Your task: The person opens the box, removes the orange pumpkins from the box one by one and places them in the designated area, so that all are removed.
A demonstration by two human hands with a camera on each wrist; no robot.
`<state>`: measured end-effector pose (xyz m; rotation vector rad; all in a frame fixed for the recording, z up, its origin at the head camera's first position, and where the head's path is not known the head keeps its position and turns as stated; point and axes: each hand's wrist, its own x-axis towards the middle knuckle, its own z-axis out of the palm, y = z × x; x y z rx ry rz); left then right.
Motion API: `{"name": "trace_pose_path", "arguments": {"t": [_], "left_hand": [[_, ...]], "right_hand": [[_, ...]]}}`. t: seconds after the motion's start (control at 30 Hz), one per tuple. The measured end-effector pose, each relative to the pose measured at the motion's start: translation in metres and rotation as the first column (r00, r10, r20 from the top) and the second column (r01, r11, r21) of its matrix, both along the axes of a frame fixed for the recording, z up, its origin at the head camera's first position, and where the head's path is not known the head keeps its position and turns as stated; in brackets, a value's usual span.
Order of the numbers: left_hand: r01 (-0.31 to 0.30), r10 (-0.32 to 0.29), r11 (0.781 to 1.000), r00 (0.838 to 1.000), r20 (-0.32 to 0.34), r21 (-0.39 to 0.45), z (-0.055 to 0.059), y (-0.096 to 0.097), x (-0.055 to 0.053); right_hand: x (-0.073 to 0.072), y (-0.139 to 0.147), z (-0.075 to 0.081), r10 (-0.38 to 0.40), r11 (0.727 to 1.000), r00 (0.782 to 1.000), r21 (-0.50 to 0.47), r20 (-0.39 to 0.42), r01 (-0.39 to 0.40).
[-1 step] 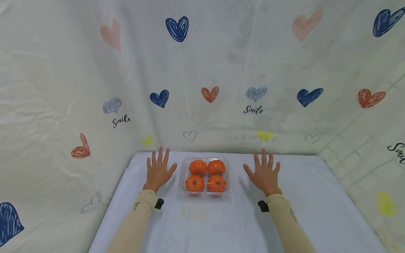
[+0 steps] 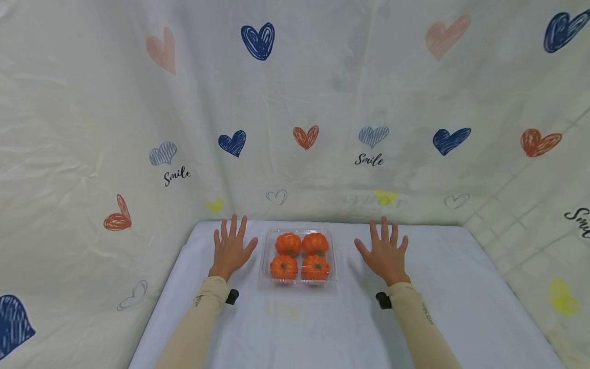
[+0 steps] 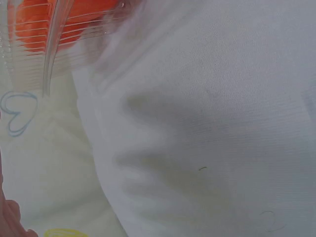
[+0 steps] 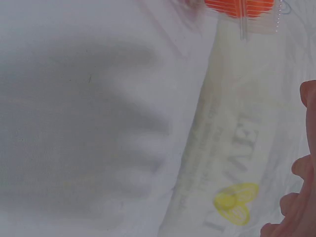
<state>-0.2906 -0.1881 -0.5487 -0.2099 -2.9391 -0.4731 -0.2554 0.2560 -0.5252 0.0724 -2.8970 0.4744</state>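
Observation:
A clear plastic box (image 2: 266, 259) with ribbed sides lies on the white-covered table between the hands. Inside it sit several small orange pumpkins (image 2: 283, 267) with green stems, arranged in two rows. My left hand (image 2: 230, 252), fingers straight and spread, is held to the left of the box, apart from it. On the other side, my right hand (image 2: 384, 256) is spread the same way, palm down and holding nothing. Each wrist view shows a corner of the box at its top, the hand's shadow on the cloth, and a few fingertips at one edge.
The table (image 2: 322, 328) is covered by a white cloth. Behind it and along both sides hangs a pale curtain (image 2: 322, 92) printed with hearts and the word "Smile". A small black device (image 2: 232, 296) is on the left wrist, another (image 2: 383, 301) on the right.

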Motion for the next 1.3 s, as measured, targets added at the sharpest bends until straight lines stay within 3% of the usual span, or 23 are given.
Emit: {"name": "trace_pose_path", "arguments": {"t": [0.3,0.73,1.07,1.3], "left_hand": [[0.006,-0.005,1.0,0.999,-0.036,0.026,-0.001,-0.003,-0.002],[-0.01,0.009,1.0,0.999,0.033,0.023,0.009,-0.001,-0.001],[-0.021,0.02,0.998,1.0,0.012,0.059,0.005,0.001,0.003],[-0.029,0.025,0.996,0.999,0.048,0.085,-0.003,0.0,0.013]], "right_hand": [[0.0,-0.007,-0.002,0.015,1.0,1.0,-0.015,0.005,-0.015],[0.019,-0.037,-0.014,0.096,0.984,0.995,-0.151,0.037,-0.09],[0.036,-0.066,-0.028,0.225,0.93,0.968,-0.321,0.113,-0.179],[0.045,-0.078,-0.044,0.259,0.879,0.937,-0.458,0.232,-0.13]]}}
